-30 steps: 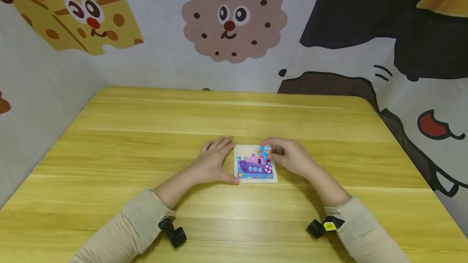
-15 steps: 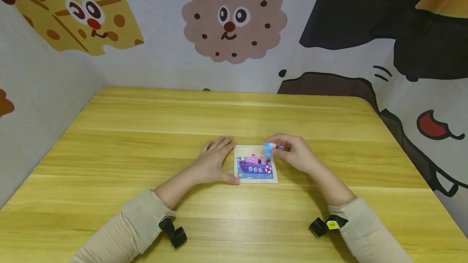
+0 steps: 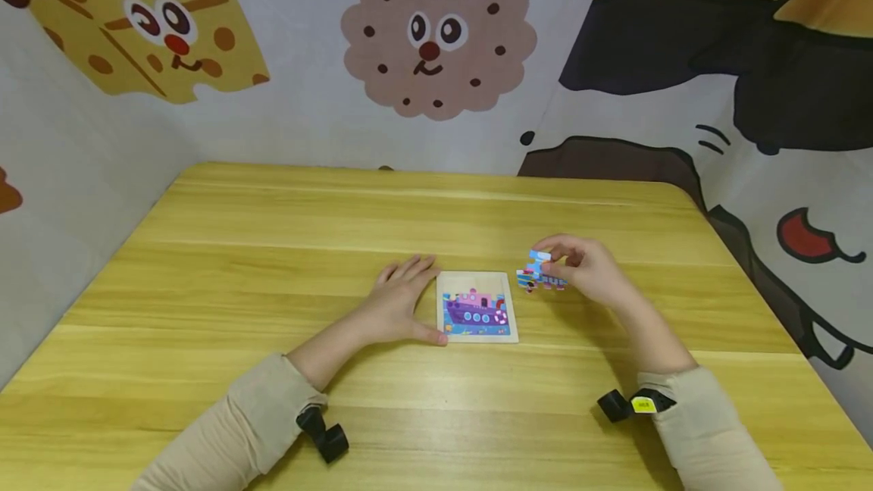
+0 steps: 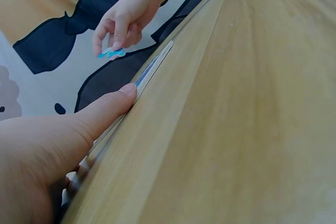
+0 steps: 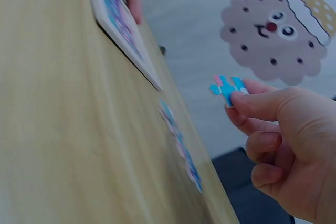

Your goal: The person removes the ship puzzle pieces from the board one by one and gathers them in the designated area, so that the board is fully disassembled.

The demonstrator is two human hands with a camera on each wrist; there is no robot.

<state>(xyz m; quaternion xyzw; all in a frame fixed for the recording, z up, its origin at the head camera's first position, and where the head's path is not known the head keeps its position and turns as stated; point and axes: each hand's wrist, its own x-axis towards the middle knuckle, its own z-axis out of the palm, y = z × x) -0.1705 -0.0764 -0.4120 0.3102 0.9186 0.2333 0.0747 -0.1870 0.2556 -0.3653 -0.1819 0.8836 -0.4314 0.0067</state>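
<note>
A ship jigsaw puzzle in a pale tray (image 3: 474, 280) lies flat on the table; its lower part is filled, while the upper strip shows bare backing. My left hand (image 3: 395, 309) rests along the tray's left side, fingers extended at the far corner and thumb (image 4: 123, 92) touching the near one. To the right of the tray, my right hand (image 3: 592, 273) pinches a light-blue jigsaw piece (image 5: 227, 91) between thumb and forefinger, raised off the table. Beneath it lie loose jigsaw pieces (image 5: 181, 148), partly covered by the hand in the head view.
The wood-grain table (image 3: 436, 415) extends around the tray on every side. Behind it hangs a cartoon-printed cloth (image 3: 286, 112). A black wrist camera (image 3: 323, 434) sits on the left sleeve, another black camera (image 3: 617, 405) on the right.
My right hand has moved from the tray's upper right corner off to the right, carrying the blue jigsaw piece over the loose ones. The left hand and the tray have stayed put.
</note>
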